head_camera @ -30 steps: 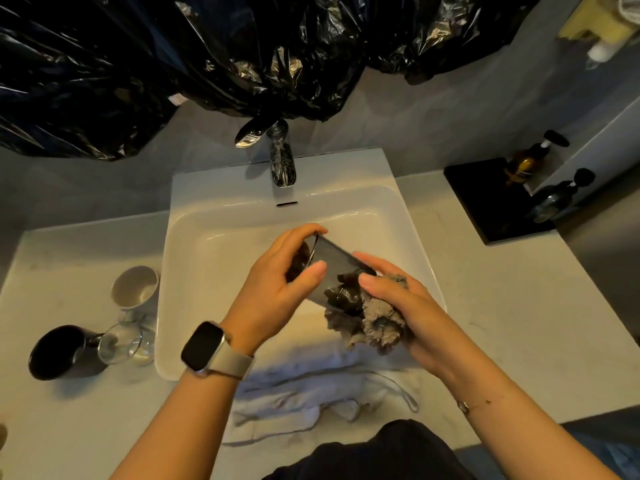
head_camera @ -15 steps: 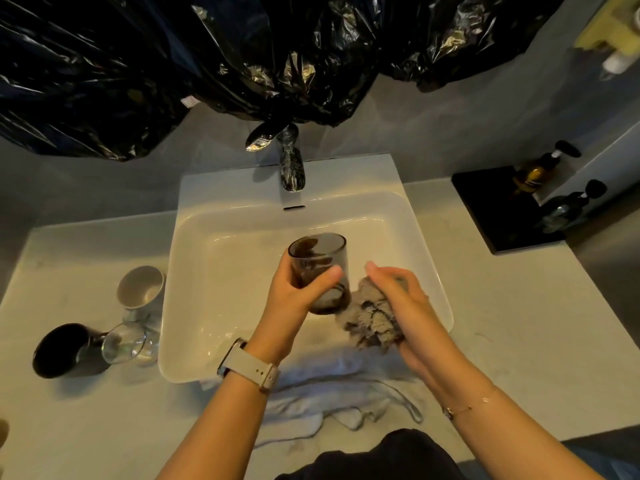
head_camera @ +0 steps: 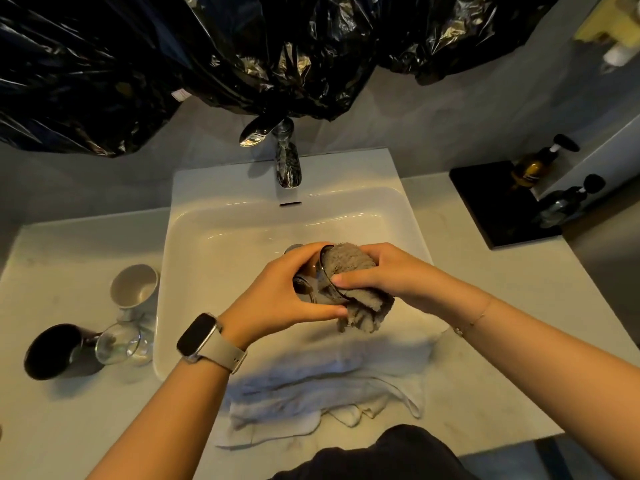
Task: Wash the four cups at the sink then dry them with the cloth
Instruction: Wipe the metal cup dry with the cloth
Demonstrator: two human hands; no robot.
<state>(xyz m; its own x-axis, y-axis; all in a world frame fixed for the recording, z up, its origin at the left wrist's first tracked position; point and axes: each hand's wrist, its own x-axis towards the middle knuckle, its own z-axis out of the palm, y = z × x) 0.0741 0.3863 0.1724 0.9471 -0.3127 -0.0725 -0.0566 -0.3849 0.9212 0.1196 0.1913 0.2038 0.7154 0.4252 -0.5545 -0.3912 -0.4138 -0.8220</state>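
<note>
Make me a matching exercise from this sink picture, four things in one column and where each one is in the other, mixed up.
Things:
1. grey cloth
2. white towel
3. black mug
4. pump bottles

Places:
A. on the dark tray at the back right
B. pushed into the glass held over the sink
C. lying on its side on the counter, far left
D. spread on the counter in front of the sink

Pairs: 1-B, 2-D, 3-C, 4-A
</note>
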